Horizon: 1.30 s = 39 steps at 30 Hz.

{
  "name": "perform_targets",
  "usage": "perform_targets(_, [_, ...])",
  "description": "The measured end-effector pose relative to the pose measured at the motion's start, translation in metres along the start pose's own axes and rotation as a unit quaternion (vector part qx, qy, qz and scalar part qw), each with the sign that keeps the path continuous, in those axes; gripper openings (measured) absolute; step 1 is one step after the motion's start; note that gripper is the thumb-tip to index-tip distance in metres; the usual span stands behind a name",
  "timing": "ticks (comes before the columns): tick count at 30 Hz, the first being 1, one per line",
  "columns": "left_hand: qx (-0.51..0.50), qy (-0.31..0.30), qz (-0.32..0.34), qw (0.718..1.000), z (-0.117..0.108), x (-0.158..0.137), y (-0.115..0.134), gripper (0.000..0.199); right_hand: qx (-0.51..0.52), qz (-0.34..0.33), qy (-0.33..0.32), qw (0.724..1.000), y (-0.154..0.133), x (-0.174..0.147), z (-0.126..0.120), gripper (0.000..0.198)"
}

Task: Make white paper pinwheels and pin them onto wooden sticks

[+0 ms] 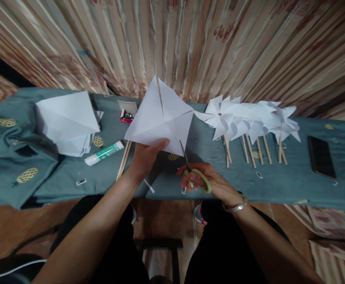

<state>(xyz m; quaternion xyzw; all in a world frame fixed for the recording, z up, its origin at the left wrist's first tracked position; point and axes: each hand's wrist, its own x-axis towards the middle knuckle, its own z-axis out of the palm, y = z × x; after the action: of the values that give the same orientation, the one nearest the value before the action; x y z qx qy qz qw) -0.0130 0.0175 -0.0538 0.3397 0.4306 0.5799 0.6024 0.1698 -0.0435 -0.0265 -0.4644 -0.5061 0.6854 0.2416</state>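
Observation:
A square sheet of white paper [157, 118] is held up above the cloth, creased along its diagonals. Slits run inward from its top corner and its right corner. My left hand [149, 156] pinches its lower edge, thumb on top and fingers beneath. In my right hand [203, 177] is a pair of scissors [203, 180] with pale green handles, my fingers through the loops. The blades are parted at the paper's lower right corner.
To the left lie a stack of white paper [68, 118], a glue stick [105, 153], wooden sticks [124, 161] and a small red box of metal pieces [127, 114]. Several paper pinwheels [249, 118] and a phone [321, 156] lie right. A curtain [172, 47] hangs behind.

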Motion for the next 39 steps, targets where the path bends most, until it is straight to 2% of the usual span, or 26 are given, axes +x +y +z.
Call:
perform_targets(18, [-0.006,-0.003,-0.003,1.000,-0.002,0.002,0.002,0.039,0.060,0.021,0.013,0.998,0.007,0.006,0.001,0.052])
perform_targets(27, [-0.007,-0.015,-0.006,1.000,0.003,-0.002,0.005,0.050,0.055,0.004,0.011,0.998,0.011,0.006,0.000,0.049])
perform_targets(39, [-0.022,-0.016,-0.014,1.000,0.004,-0.004,0.008,0.048,0.091,0.029,0.028,0.995,0.009,0.008,0.003,0.051])
